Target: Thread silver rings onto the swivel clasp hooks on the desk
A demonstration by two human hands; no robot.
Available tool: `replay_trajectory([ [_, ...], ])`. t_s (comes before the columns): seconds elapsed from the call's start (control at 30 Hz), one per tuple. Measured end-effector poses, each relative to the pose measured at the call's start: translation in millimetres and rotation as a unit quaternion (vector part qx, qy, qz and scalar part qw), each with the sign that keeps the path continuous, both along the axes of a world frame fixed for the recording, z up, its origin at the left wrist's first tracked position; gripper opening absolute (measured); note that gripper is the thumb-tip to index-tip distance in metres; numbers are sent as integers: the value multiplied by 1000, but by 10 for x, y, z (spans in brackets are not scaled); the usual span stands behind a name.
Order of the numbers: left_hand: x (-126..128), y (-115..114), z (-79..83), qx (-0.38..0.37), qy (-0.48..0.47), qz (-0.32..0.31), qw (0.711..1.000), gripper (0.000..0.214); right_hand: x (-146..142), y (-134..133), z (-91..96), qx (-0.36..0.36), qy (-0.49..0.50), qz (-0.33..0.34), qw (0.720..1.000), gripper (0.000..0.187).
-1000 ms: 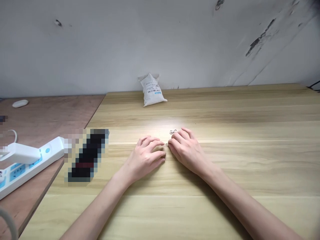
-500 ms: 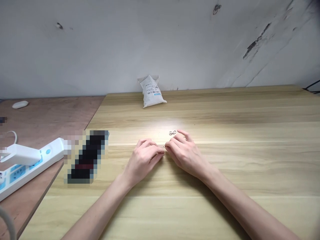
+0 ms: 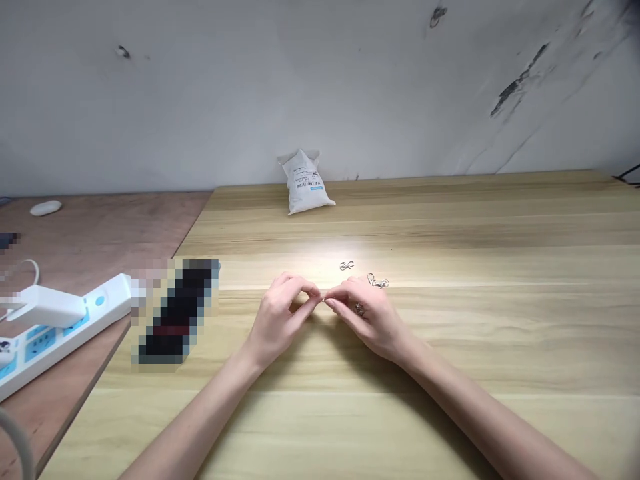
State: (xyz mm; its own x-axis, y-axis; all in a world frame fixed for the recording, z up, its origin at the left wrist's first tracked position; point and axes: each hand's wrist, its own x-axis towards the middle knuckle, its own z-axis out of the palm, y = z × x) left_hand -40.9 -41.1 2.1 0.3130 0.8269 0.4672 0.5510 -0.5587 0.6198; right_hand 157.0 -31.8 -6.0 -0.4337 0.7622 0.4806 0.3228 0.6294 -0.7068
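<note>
My left hand [image 3: 286,313] and my right hand [image 3: 367,313] meet fingertip to fingertip over the table, thumbs and forefingers pinched. A tiny shiny piece [image 3: 323,299] shows between the two pinches, too small to name. Under the curled fingers of my right hand, a small silvery metal piece [image 3: 359,308] is partly visible; whether the fingers hold it I cannot tell. Just beyond that hand lie silvery metal clasps or links [image 3: 377,281]. A similar small looped metal piece [image 3: 347,265] rests on the wood a little farther off.
A white plastic parcel bag [image 3: 307,183] with a printed label stands near the wall. To the left are a blurred-out dark phone-like object [image 3: 177,310] and a white power strip [image 3: 105,300] with a plug. A white oval object [image 3: 46,208] lies on the brown surface.
My right hand has turned and its raised fingers have curled in, uncovering the metal pieces behind it. My left forefinger has arched into a rounder pinch. The view has shifted slightly.
</note>
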Motion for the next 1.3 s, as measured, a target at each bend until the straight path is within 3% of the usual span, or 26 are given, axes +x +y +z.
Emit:
replay_trajectory([
  [0.27, 29, -41, 38, -17, -46, -25, 998, 14, -7, -4, -19, -57, 55, -9, 997, 13],
  [0.5, 52, -67, 0, -67, -17, -10, 998, 19, -6, -11, -5, 71, 32, -4, 997, 18],
  [0.73, -25, 10, -52, -10, 46, -10, 999, 12, 74, 73, -37, 140, -113, -51, 982, 18],
  [0.9, -4, 19, -50, -3, 63, -16, 998, 13, 100, 75, -42, 153, -188, -40, 969, 18],
  [1.17, 35, -29, -40, -15, 50, -17, 999, 15, 55, 68, 14, 264, -335, -37, 904, 30],
  [1.3, 30, -22, -47, -18, 39, -16, 999, 18, 42, 63, 9, 282, -336, -48, 897, 32],
])
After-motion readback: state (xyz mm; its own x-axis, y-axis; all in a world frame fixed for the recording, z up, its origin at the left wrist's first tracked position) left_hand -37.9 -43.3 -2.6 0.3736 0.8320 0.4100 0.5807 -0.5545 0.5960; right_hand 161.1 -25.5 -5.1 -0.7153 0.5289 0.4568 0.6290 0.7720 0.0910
